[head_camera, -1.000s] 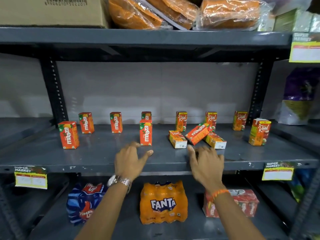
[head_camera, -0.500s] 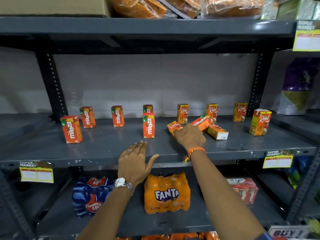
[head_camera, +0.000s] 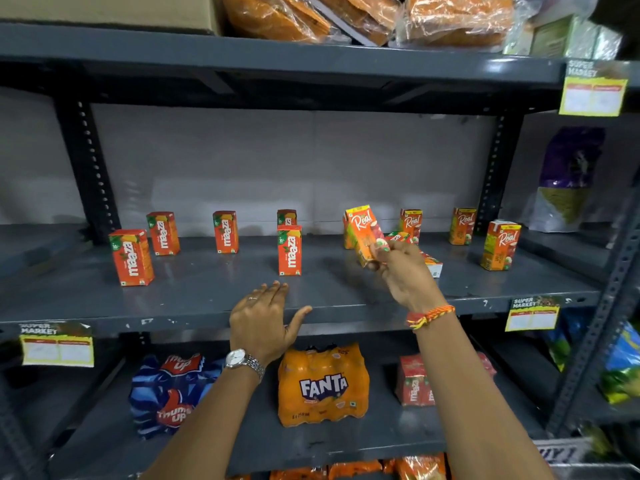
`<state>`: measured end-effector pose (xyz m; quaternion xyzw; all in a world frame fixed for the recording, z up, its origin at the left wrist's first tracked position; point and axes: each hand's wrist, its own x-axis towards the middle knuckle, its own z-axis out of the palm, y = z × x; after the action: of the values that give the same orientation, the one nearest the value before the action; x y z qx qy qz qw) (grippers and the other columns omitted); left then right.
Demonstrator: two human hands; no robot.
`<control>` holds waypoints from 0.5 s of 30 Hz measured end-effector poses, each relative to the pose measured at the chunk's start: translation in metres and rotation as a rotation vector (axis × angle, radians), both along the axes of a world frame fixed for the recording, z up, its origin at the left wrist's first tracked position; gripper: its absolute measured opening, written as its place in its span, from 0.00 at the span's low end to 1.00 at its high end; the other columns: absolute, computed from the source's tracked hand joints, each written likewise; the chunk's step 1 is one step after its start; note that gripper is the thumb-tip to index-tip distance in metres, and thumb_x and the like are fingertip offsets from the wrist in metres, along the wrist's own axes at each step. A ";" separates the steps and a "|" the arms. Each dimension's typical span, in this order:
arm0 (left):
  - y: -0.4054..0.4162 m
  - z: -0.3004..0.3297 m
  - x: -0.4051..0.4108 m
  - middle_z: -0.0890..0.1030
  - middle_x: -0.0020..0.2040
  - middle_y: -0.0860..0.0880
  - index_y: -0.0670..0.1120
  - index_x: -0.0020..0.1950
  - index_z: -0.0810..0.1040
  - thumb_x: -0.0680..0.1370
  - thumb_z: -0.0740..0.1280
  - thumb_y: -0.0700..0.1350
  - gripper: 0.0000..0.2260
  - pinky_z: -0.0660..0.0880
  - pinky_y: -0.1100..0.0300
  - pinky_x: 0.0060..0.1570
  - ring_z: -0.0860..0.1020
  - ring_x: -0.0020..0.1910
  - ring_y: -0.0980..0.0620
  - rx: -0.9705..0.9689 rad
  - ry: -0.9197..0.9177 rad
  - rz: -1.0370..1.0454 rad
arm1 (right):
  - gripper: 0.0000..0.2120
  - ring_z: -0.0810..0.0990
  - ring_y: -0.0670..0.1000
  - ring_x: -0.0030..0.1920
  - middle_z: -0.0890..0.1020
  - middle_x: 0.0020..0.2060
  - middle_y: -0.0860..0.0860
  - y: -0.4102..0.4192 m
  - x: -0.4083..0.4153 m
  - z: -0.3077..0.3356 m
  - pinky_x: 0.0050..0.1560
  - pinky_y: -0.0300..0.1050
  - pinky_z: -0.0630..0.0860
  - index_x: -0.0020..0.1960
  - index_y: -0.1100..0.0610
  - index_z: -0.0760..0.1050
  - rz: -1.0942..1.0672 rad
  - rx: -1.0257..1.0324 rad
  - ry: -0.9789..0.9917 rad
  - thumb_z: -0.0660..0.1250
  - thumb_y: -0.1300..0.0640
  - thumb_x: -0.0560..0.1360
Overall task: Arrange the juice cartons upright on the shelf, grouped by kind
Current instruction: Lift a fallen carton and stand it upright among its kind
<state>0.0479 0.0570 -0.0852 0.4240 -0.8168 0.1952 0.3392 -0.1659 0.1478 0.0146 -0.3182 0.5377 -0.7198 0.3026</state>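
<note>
On the grey middle shelf (head_camera: 194, 299) several red Maaza cartons stand upright on the left, one at the front left (head_camera: 131, 257) and one near the middle (head_camera: 289, 250). Upright Real cartons stand on the right, such as one at the far right (head_camera: 500, 245). My right hand (head_camera: 403, 273) is shut on a Real carton (head_camera: 363, 233), held tilted above the shelf. Behind that hand a Maaza carton (head_camera: 398, 236) and a Real carton (head_camera: 433, 265) lie on their sides, partly hidden. My left hand (head_camera: 265, 318) rests open on the shelf's front edge.
The lower shelf holds a Fanta pack (head_camera: 322, 384), a blue Thums Up pack (head_camera: 173, 393) and a red Maaza pack (head_camera: 415, 382). Wrapped orange packs (head_camera: 450, 19) sit on the top shelf. Price tags (head_camera: 533, 313) hang from the shelf edges. Bags fill the neighbouring rack at right.
My right hand reached to the lying cartons, took hold of a Real carton and lifted it off the shelf. My left hand moved slightly up onto the shelf edge.
</note>
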 end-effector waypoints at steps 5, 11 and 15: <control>0.004 0.001 0.000 0.85 0.54 0.45 0.45 0.57 0.84 0.77 0.51 0.68 0.33 0.79 0.53 0.47 0.84 0.53 0.45 0.005 0.009 -0.005 | 0.17 0.80 0.55 0.55 0.78 0.59 0.56 0.036 0.019 0.004 0.39 0.37 0.78 0.67 0.65 0.69 0.104 -0.125 -0.037 0.62 0.66 0.79; 0.009 0.004 0.001 0.85 0.54 0.45 0.45 0.58 0.83 0.77 0.52 0.67 0.32 0.79 0.53 0.47 0.84 0.53 0.45 0.017 0.010 -0.005 | 0.18 0.81 0.57 0.59 0.80 0.59 0.57 0.077 0.043 0.000 0.47 0.45 0.80 0.67 0.62 0.68 0.179 -0.241 -0.078 0.63 0.67 0.78; 0.010 0.004 0.001 0.84 0.57 0.45 0.45 0.60 0.82 0.78 0.52 0.67 0.32 0.78 0.52 0.49 0.83 0.55 0.44 0.038 0.003 -0.008 | 0.21 0.80 0.60 0.62 0.77 0.64 0.59 0.086 0.041 0.001 0.48 0.47 0.81 0.70 0.62 0.65 0.148 -0.225 -0.050 0.64 0.66 0.78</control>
<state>0.0491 0.0674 -0.0813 0.4277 -0.8214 0.1775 0.3330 -0.1252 0.2343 0.0160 -0.3707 0.4209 -0.7590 0.3306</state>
